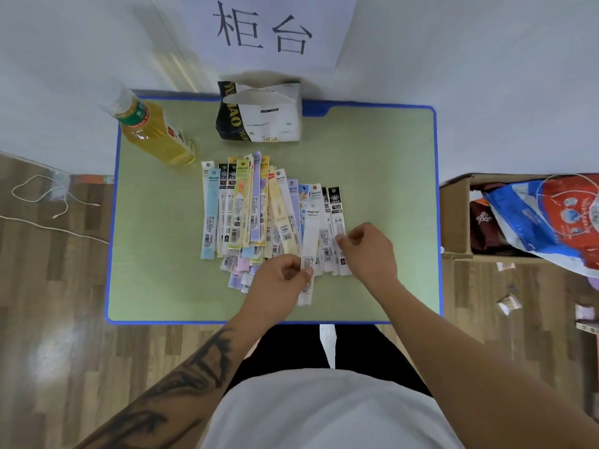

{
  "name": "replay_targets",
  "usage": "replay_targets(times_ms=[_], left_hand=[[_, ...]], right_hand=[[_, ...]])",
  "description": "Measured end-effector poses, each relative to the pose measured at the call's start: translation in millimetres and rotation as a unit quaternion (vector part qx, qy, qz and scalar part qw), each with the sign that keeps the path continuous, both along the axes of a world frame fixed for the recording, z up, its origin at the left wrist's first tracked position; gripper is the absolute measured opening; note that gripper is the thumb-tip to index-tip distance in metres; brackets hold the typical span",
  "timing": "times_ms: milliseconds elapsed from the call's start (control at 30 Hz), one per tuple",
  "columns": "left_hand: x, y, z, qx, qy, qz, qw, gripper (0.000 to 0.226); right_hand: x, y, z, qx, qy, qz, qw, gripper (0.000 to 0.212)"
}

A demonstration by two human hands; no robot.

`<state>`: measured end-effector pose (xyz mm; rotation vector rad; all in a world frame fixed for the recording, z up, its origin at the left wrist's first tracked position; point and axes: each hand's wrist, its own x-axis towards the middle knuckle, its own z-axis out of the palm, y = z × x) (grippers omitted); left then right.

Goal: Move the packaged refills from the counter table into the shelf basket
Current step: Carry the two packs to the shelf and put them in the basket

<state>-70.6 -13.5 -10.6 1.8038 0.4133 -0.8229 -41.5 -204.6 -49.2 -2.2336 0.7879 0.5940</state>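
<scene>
- i see the packaged refills (259,209) fanned out in an overlapping pile at the centre of the frame, lying flat on the green tabletop (382,150) with its blue edge.
- my left hand (278,280), just below the pile's lower edge, has its grip closed in a pinch on the lower part of one white refill pack (309,234); that pack's bottom end sticks out below the others.
- my right hand (369,251), at centre right, has fingers curled and its grip pinching the lower part of the rightmost packs in the pile.
- the two hands are near each other, apart, both over the pile's right side.
- a bottle (152,131) of yellow liquid stands at the upper left of the tabletop.
- a tissue pack (259,115) stands at top centre, near the wall.
- a cardboard box (457,215) holding a blue and red bag sits on the floor at the right edge of the frame.
- no shelf basket is identifiable in this view.
</scene>
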Motion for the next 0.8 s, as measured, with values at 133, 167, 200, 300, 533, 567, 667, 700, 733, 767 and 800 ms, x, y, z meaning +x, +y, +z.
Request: replay_targets(times_ms=[133, 167, 200, 300, 533, 567, 667, 700, 733, 767, 800], left_hand=[[2.4, 4.1, -6.3, -0.004, 0.011, -0.02, 1.0, 0.014], [3.5, 4.1, -5.6, -0.007, 0.011, -0.023, 1.0, 0.014], [4.6, 3.5, -4.0, -0.007, 0.01, -0.025, 1.0, 0.013], [6.4, -1.3, 4.2, -0.004, 0.006, -0.02, 1.0, 0.015], [-15.0, -36.9, 25.3, -0.027, -0.013, -0.018, 0.999, 0.016], [-20.1, -49.5, 31.9, -0.037, -0.02, -0.023, 0.999, 0.013], [-40.7, -95.4, 55.3, -0.078, -0.039, -0.05, 0.995, 0.012], [-49.8, -112.2, 62.5, -0.087, -0.044, -0.063, 0.993, 0.013], [-60.5, -128.8, 69.7, -0.095, -0.049, -0.075, 0.991, 0.012], [-72.8, -145.7, 76.8, -0.105, -0.055, -0.086, 0.989, 0.011], [-86.1, -162.9, 84.5, -0.112, -0.059, -0.098, 0.987, 0.011]], right_hand=[[-0.6, 5.6, -10.7, -0.026, 0.01, 0.006, 1.0, 0.012], [-1.1, 5.1, -10.2, -0.014, 0.014, -0.014, 1.0, 0.01], [-2.9, 3.9, -9.2, 0.007, 0.016, -0.039, 0.999, 0.009], [-13.1, -2.1, -3.5, 0.069, -0.002, -0.1, 0.993, 0.015], [-65.3, -30.8, 57.2, 0.219, -0.095, -0.223, 0.945, 0.016], [-76.9, -37.5, 67.9, 0.241, -0.109, -0.236, 0.935, 0.014], [-116.6, -66.7, 98.4, 0.271, -0.148, -0.269, 0.912, 0.006], [-131.3, -78.4, 108.2, 0.277, -0.164, -0.278, 0.905, 0.007], [-147.0, -91.4, 118.1, 0.283, -0.182, -0.286, 0.897, 0.007], [-163.6, -104.9, 128.5, 0.289, -0.204, -0.297, 0.887, 0.007], [-181.9, -118.9, 138.9, 0.293, -0.227, -0.309, 0.876, 0.007]])
